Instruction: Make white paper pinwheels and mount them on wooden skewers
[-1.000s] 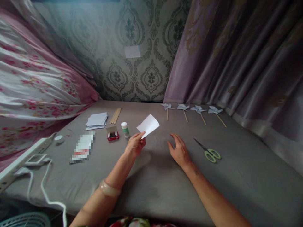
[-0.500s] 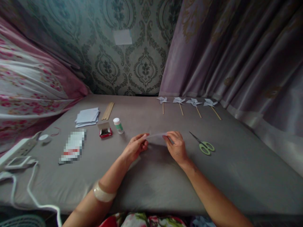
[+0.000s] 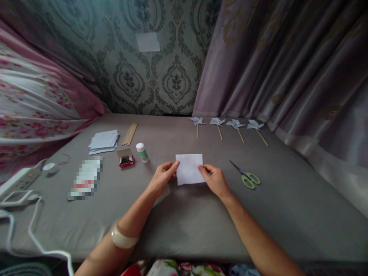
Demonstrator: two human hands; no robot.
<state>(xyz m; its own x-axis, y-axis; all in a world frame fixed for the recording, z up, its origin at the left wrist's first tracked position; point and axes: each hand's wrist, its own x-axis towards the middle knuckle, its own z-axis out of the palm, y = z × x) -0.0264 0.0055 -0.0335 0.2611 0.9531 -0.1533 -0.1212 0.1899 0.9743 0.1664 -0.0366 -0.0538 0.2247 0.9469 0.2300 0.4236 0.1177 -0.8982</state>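
Gray cloth [image 3: 189, 230] spreads beneath forearms [image 3: 135, 216] [image 3: 250, 226] angled inward, both hands [image 3: 161, 178] [image 3: 216, 182] pinching opposite edges of white paper [image 3: 189, 169].

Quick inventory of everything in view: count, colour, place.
sheet: 1, white, centre
table: 1, grey, beneath
paper stack: 1, white, left
sticks: several, tan, left
bottle: 1, white and green, left
box: 1, red, beside bottle
packet: 1, pale, left
round object: 1, white, left
loop: 1, red, left
power strip: 1, white, left
charger: 1, white, left
cable: count unclear, white, lower left
slatted object: 1, bluish, bottom left
floral cloth: 1, pink-white, left
pinwheels: 4, white, far right
scissors: 1, green handles, right
curtain: 1, mauve, right
wall sheet: 1, white, patterned wall
bracelet: 1, pale, left forearm
clothing: count unclear, multicoloured, bottom
left grip: 1, sheet's left edge
right grip: 1, sheet's right edge
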